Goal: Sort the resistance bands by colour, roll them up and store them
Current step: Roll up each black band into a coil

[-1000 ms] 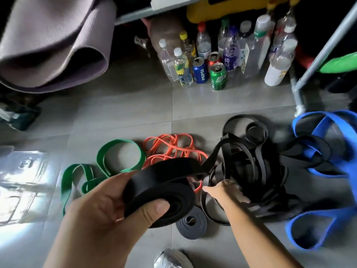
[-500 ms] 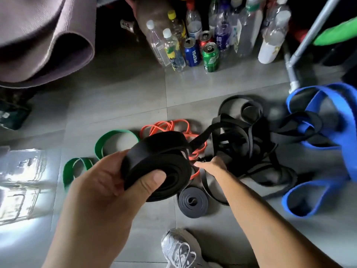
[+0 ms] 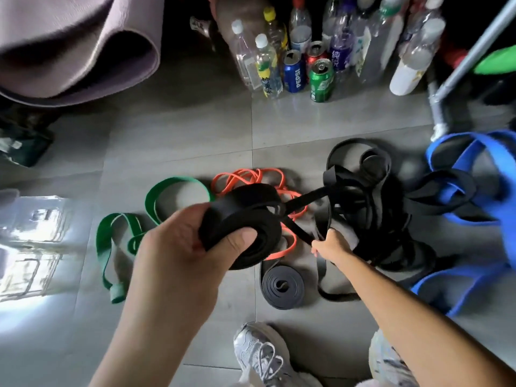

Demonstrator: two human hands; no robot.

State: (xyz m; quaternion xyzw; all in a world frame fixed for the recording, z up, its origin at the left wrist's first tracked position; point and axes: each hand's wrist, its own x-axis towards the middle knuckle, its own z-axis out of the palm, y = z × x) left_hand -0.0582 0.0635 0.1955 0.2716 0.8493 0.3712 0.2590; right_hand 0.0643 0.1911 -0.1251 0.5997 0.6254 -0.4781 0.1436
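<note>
My left hand (image 3: 181, 247) grips a partly rolled black band (image 3: 245, 216), thumb pressed on the coil's front. Its loose tail (image 3: 310, 199) runs right into a tangled heap of black bands (image 3: 371, 210) on the floor. My right hand (image 3: 331, 245) pinches a black strand at the heap's near left edge. A finished dark grey roll (image 3: 282, 284) lies on the tile just below the hands. Orange bands (image 3: 251, 177) lie behind the coil, green bands (image 3: 120, 236) to the left, blue bands (image 3: 483, 191) at the right, mixed with black ones.
Bottles and cans (image 3: 307, 60) stand in a row at the back. A rolled mauve mat (image 3: 78, 46) fills the upper left, a metal frame leg (image 3: 444, 88) the upper right. Clear plastic packets (image 3: 30, 241) lie at the left. My shoes (image 3: 262, 356) are at the bottom.
My right hand has drawn back from inside the black heap to its near edge and now pinches a strand. My left hand has turned the coil slightly; the view has tilted down.
</note>
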